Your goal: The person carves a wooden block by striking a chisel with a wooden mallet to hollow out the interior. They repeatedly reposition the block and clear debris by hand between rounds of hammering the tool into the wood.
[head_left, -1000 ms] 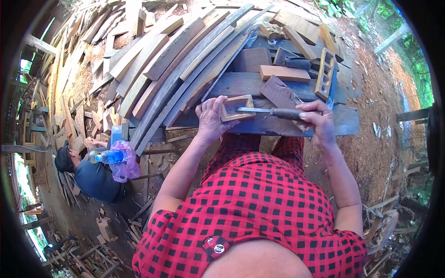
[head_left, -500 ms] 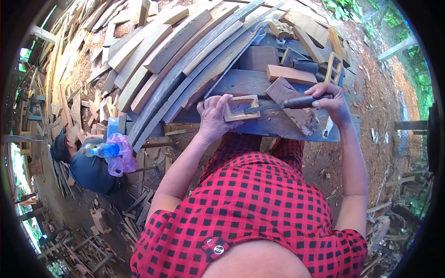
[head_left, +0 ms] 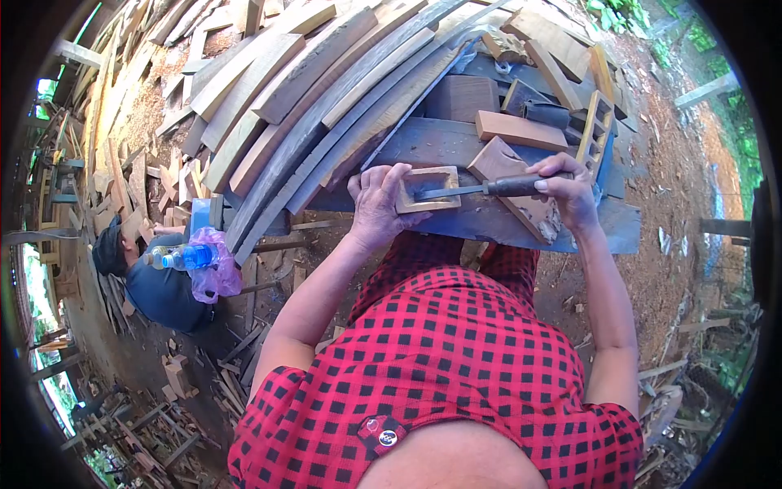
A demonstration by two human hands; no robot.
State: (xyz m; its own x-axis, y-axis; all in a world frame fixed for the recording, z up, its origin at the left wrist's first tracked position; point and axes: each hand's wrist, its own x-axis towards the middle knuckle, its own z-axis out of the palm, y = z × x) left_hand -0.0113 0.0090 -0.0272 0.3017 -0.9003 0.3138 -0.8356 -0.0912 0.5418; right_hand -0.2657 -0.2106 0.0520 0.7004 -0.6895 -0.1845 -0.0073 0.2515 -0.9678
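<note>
Head view: a wooden frame [head_left: 440,204] is held at 12 o'clock, over the near edge of the bench [head_left: 603,232]. Its 9 o'clock side is gripped by the curled fingers of the left hand [head_left: 379,204]. At 3 o'clock, a long-bladed tool [head_left: 489,188] is pinched by the fingers of the right hand [head_left: 566,193], its tip directed into the opening. The inner walls are apparently being worked; a steady frame is called for.

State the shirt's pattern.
The shirt is red with black squares; the head view shows it best.
</note>
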